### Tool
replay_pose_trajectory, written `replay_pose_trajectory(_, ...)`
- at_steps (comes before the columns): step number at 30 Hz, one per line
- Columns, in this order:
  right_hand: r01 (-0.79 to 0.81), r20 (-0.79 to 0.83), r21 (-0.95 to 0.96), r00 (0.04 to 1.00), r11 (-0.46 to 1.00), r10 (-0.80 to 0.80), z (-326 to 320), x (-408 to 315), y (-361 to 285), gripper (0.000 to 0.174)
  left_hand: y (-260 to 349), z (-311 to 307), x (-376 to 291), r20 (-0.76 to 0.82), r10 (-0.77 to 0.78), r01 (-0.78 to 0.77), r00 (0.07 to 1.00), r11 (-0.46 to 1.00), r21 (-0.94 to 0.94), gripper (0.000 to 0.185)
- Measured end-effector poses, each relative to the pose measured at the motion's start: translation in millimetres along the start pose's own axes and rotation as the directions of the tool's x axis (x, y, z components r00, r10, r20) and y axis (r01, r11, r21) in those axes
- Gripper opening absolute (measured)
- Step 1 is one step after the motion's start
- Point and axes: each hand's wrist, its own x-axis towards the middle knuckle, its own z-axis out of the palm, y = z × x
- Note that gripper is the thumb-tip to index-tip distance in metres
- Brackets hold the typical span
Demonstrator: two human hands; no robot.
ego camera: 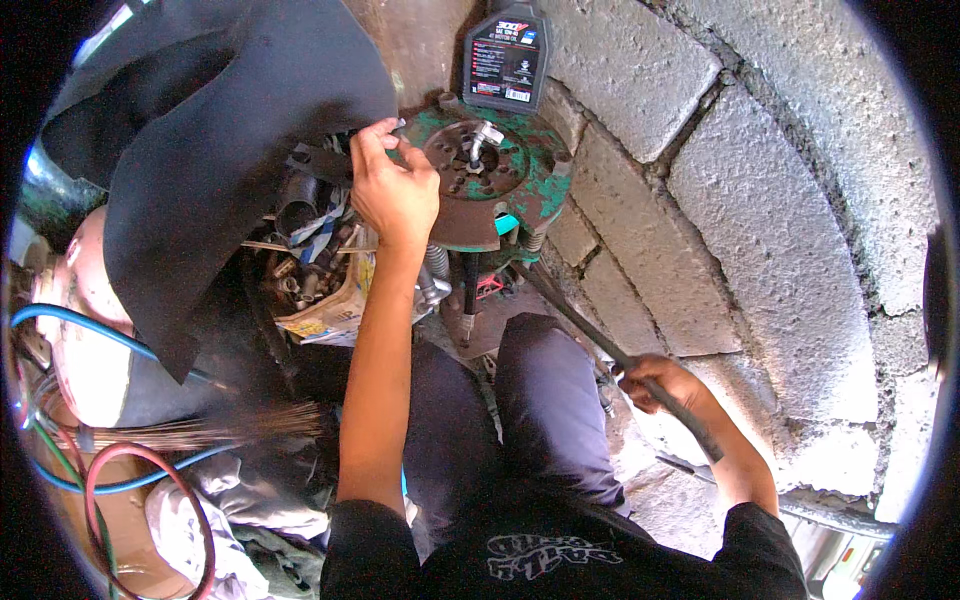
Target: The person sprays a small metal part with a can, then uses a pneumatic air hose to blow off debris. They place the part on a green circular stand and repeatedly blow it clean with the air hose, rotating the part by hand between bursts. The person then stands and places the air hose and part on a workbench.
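Observation:
A round machine with a rusty, green-painted metal top [544, 176] stands before me, with a hose fitting of silvery metal [480, 146] upright at its centre. My left hand [394, 180] is raised at the left edge of this top, a small metal piece [400, 124] pinched at its fingertips. In my right hand [660, 386] is a long dark metal bar [585, 322], gripped near its lower end; its far end reaches under the machine's top. Below the top hangs a dark hose [470, 292] with a metal end.
A motor oil bottle [504, 60] stands behind the machine, by a concrete block wall [765, 262]. Left are a box of metal fittings [352, 300], a large black rubber sheet [247, 142], a stick broom [202, 433], coloured hoses [94, 480] and cloths [195, 540].

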Motion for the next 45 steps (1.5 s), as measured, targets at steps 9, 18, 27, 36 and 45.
replay_pose_trajectory(9, -0.531, -0.548, -0.831, 0.725, 0.169, -0.418, -33.4, 53.0, 123.3, 0.041, 5.1, 1.0, -5.0, 0.049, 0.048, -0.051, 0.998, 0.996, 0.071, 0.026)
replay_pose_trajectory(18, -0.619, -0.700, -0.712, 0.664, 0.333, -0.263, -112.8, 91.9, 200.8, 0.024, -4.9, 7.9, -1.4, -0.162, 0.145, -0.111, 0.976, 0.974, 0.199, 0.029)
replay_pose_trajectory(27, -0.554, -0.643, -0.766, 0.647, 0.327, -0.409, -140.8, 143.4, 239.8, 0.025, -13.9, 7.6, -3.1, -0.188, 0.196, -0.155, 0.962, 0.965, 0.211, 0.033)
replay_pose_trajectory(36, -0.562, -0.699, -0.713, 0.521, 0.421, -0.490, -167.7, 185.6, 266.3, 0.034, -28.4, 11.5, 0.7, -0.199, 0.168, -0.148, 0.966, 0.983, 0.108, 0.030)
replay_pose_trajectory(45, -0.488, -0.591, -0.806, 0.671, 0.334, -0.448, -173.5, 165.8, 248.4, 0.057, 0.6, 0.7, 5.3, 0.146, 0.057, -0.082, 0.988, 0.982, 0.170, 0.035)
